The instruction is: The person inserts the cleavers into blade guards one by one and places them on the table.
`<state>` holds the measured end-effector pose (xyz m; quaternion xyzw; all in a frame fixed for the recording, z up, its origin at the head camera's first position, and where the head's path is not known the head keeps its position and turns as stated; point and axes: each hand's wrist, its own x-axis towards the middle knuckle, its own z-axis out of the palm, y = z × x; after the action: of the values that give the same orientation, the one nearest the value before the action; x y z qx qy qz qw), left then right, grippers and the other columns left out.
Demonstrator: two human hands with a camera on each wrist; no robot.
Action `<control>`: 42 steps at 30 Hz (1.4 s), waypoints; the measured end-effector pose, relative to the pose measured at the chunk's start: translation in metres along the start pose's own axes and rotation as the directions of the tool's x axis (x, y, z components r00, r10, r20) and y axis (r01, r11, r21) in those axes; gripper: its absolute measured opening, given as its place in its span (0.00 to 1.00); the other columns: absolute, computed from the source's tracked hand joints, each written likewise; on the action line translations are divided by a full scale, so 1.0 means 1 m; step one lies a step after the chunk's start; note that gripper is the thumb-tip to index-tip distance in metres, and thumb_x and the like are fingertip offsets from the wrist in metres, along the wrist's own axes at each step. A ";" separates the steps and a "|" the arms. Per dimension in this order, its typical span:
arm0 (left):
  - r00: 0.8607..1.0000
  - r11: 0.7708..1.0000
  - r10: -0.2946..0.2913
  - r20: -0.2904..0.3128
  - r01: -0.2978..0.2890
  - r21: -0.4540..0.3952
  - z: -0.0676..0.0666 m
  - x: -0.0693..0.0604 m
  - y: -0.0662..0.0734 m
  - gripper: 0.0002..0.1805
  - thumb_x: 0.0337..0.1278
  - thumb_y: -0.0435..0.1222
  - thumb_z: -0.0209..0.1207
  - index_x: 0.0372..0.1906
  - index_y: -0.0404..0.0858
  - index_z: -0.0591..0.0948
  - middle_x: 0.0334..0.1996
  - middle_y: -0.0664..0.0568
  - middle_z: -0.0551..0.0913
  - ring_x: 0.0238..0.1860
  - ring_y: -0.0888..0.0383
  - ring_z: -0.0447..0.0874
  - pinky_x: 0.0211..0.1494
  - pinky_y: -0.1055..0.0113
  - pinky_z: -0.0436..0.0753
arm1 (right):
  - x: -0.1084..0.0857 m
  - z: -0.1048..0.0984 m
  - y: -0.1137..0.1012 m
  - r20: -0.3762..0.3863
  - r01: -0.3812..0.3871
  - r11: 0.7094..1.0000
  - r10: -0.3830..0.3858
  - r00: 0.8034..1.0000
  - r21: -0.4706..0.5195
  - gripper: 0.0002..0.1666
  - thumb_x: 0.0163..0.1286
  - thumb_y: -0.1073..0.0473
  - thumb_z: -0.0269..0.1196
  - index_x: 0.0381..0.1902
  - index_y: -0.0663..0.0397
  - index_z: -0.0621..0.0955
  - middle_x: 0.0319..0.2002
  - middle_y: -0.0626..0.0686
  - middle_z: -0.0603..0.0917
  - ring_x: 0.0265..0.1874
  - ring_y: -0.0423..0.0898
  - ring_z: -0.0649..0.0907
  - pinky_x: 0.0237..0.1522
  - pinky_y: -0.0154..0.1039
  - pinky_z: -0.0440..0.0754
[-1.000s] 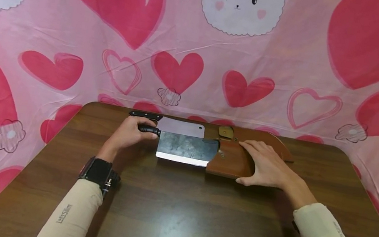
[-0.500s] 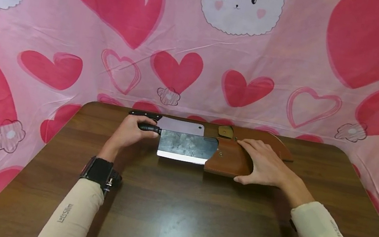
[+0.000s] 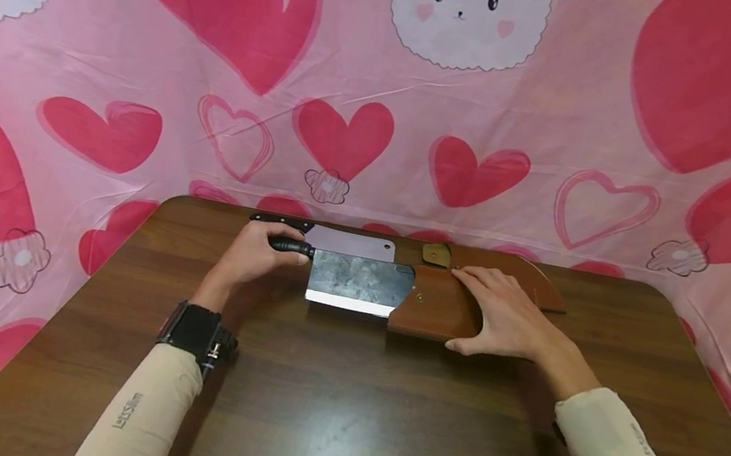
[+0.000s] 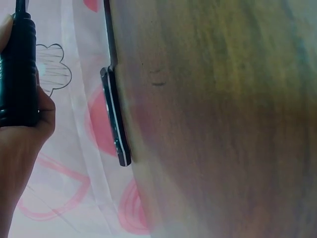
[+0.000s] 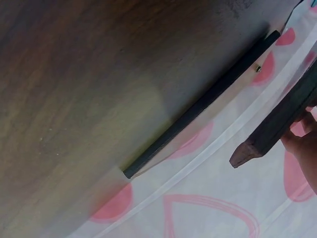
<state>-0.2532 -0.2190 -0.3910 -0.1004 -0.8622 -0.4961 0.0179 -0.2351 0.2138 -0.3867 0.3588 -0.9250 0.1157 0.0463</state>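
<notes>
My left hand grips the black handle of a dark-bladed cleaver. Its broad blade points right, with the bright edge toward me. The far end of the blade is inside a brown leather knife sheath. At the sheath's right end, my right hand holds it between the thumb on the near side and fingers on the far side. Cleaver and sheath are off the tabletop. From the right wrist view, the sheath's dark narrow side shows, with fingers behind it.
Behind lies a second cleaver with a pale blade and black riveted handle. To its right is another brown sheath with an olive strap, partly hidden. The wooden table ends at a pink heart-patterned cloth.
The sheath and right hand have moved left along the blade, so less of the blade shows. The cleaver and left hand have shifted only slightly to the right.
</notes>
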 end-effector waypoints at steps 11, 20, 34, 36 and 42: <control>1.000 1.000 0.022 -0.018 -0.022 0.003 0.003 0.000 0.000 0.20 0.52 0.38 0.75 0.50 0.36 0.87 0.48 0.41 0.83 0.45 0.45 0.80 0.45 0.61 0.84 | 0.002 0.004 -0.001 -0.005 -0.004 1.000 0.004 1.000 -0.011 0.66 0.44 0.27 0.75 0.74 0.57 0.68 0.69 0.60 0.71 0.65 0.59 0.69 0.65 0.63 0.64; 1.000 1.000 0.014 -0.028 -0.014 0.010 0.005 -0.001 0.001 0.21 0.52 0.38 0.75 0.51 0.36 0.87 0.48 0.40 0.83 0.45 0.45 0.80 0.45 0.61 0.84 | 0.004 0.006 -0.003 -0.027 -0.003 1.000 0.003 1.000 -0.009 0.66 0.44 0.27 0.75 0.73 0.59 0.68 0.68 0.61 0.72 0.64 0.60 0.70 0.64 0.65 0.64; 0.999 1.000 0.016 -0.032 -0.015 0.007 0.009 0.000 0.004 0.20 0.52 0.38 0.75 0.51 0.36 0.87 0.49 0.40 0.83 0.46 0.45 0.80 0.45 0.61 0.84 | 0.005 0.010 -0.006 -0.034 -0.006 1.000 0.006 0.999 -0.002 0.65 0.44 0.27 0.74 0.73 0.56 0.68 0.68 0.59 0.72 0.64 0.59 0.69 0.65 0.65 0.64; 0.999 1.000 0.017 -0.033 -0.016 0.007 0.009 0.000 0.004 0.20 0.52 0.38 0.75 0.51 0.36 0.87 0.48 0.40 0.83 0.46 0.45 0.80 0.45 0.61 0.84 | 0.006 0.010 -0.006 -0.036 -0.004 1.000 0.004 0.999 -0.001 0.65 0.44 0.27 0.74 0.73 0.56 0.68 0.68 0.59 0.72 0.64 0.59 0.69 0.64 0.65 0.63; 1.000 1.000 0.001 -0.030 -0.001 -0.003 0.011 0.000 0.005 0.21 0.51 0.39 0.76 0.51 0.36 0.87 0.49 0.41 0.83 0.47 0.45 0.80 0.46 0.59 0.84 | 0.008 0.009 -0.010 -0.029 -0.003 1.000 0.003 1.000 0.004 0.64 0.45 0.27 0.74 0.74 0.56 0.68 0.68 0.59 0.72 0.64 0.59 0.69 0.65 0.64 0.64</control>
<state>-0.2515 -0.2074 -0.3921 -0.0933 -0.8610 -0.4990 0.0306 -0.2345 0.1992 -0.3924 0.3558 -0.9246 0.1228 0.0588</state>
